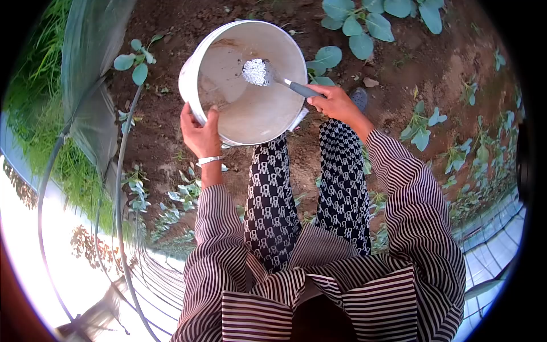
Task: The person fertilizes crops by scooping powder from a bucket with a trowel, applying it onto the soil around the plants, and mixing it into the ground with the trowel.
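A white plastic bucket (pixel 250 122) is tilted so that its open mouth faces me. My left hand (pixel 200 132) grips its rim at the lower left, thumb on the inside and fingers around the outer wall. My right hand (pixel 337 106) is closed around the grey handle of a small trowel (pixel 305 89), which reaches over the bucket's right rim. White granules (pixel 254 72) are heaped on the trowel's blade inside the bucket. Brown stains and dark specks mark the bucket's inner wall. Whether more granules lie under the blade is hidden.
Broad-leaved seedlings grow in brown soil (pixel 393 74), with a large plant (pixel 364 23) beyond the bucket and a small one (pixel 137 61) at the left. Curved hoops (pixel 121 171) and plastic sheeting (pixel 94 51) line the left side. A shoe (pixel 359 98) stands near my right hand.
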`<action>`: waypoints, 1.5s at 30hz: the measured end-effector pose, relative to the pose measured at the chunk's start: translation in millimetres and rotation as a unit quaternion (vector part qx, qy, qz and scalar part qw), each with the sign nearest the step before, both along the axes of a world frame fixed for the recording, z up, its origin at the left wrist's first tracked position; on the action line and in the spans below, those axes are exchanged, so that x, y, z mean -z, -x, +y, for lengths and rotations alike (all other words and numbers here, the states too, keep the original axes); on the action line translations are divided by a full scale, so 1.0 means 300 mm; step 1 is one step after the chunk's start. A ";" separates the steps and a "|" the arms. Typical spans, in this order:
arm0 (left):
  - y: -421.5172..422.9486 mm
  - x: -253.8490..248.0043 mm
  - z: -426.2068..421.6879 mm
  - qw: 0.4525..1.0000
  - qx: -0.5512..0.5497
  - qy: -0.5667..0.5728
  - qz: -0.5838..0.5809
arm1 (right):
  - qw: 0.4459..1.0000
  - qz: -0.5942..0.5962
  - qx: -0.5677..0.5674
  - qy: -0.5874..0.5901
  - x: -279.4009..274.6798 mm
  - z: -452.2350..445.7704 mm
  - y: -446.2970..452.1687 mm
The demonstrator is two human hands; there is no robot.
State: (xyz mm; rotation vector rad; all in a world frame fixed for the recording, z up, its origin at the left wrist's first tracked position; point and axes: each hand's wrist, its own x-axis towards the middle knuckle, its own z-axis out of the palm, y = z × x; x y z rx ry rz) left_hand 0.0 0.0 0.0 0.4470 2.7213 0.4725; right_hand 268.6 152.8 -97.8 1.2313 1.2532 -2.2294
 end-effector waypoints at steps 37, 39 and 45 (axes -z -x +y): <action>-0.054 0.059 -0.153 0.993 -0.063 0.020 -0.101 | 0.886 -0.187 0.386 0.178 0.600 -0.028 -0.437; -0.067 0.067 -0.163 0.993 -0.069 -0.011 -0.097 | 0.869 -0.196 0.406 0.204 0.588 -0.033 -0.468; -0.088 0.068 -0.193 0.994 -0.071 -0.024 -0.079 | 0.828 -0.144 0.486 0.239 0.542 -0.054 -0.653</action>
